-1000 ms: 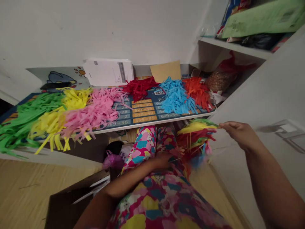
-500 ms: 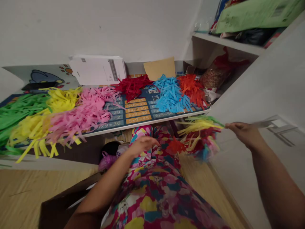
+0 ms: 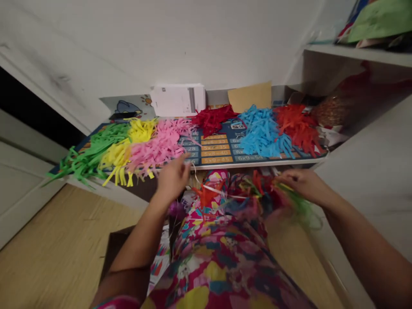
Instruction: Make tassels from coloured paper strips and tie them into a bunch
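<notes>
My right hand (image 3: 301, 183) is closed on a string of multicoloured paper tassels (image 3: 257, 189), with green, yellow and red strips hanging around the fingers, partly blurred. From the tassels a thin white string (image 3: 214, 189) runs left towards my left hand (image 3: 174, 178). Those left fingers are pinched on the string's end, just in front of the table edge. An orange tassel (image 3: 207, 195) hangs along the string over my lap. Across the table lie fringed paper bundles: green (image 3: 109, 135), yellow (image 3: 117, 156), pink (image 3: 157, 148), dark red (image 3: 214, 120), light blue (image 3: 260, 131) and orange-red (image 3: 298, 126).
The narrow table (image 3: 215, 159) wears a printed times-table cover. White paper sheets (image 3: 178, 101) and a tan card (image 3: 251, 98) lean at the wall. A shelf (image 3: 360, 53) with bags stands right. On the floor, a brown box (image 3: 114, 244) sits left of my legs.
The view has swung left. My left hand has risen to the table edge and holds the white string. My right hand has come inward, lowering the tassels over my lap.
</notes>
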